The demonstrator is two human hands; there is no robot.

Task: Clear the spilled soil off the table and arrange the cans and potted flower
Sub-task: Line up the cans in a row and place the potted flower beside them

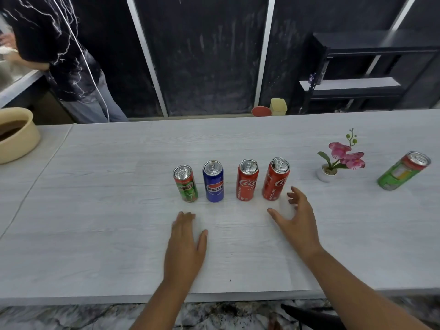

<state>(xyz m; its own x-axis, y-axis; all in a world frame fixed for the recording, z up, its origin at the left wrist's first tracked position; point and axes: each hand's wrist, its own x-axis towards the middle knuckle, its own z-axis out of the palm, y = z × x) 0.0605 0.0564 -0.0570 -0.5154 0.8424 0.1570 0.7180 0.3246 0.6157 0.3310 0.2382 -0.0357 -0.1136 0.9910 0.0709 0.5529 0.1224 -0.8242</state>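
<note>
Resting flat on the worktop (107, 198) at lower centre, the left grip (184, 236) is a bare hand, palm down, fingers straight, nothing in it. The right grip (295, 217), centre right, is wide open with fingers spread and holds nothing; its fingertips are near the base of the right red can (275, 179), with a small gap visible. Four cans stand upright in a row mid-frame with gaps between them: Milo can (185, 184), Pepsi can (213, 181), left red can (247, 179), then the right red can. The potted flower (338, 160), pink blooms in a small white pot, stands right of the row, well apart. A green can (402, 171) stands near the right edge, past the flower. A beige bowl (17, 144) with brown contents is at the left edge. A second person (59, 48) in a dark patterned top is upper left. A black shelf (369, 67) is upper right. A red tub (261, 111) and a yellow tub (278, 107) sit behind the worktop's far edge.
</note>
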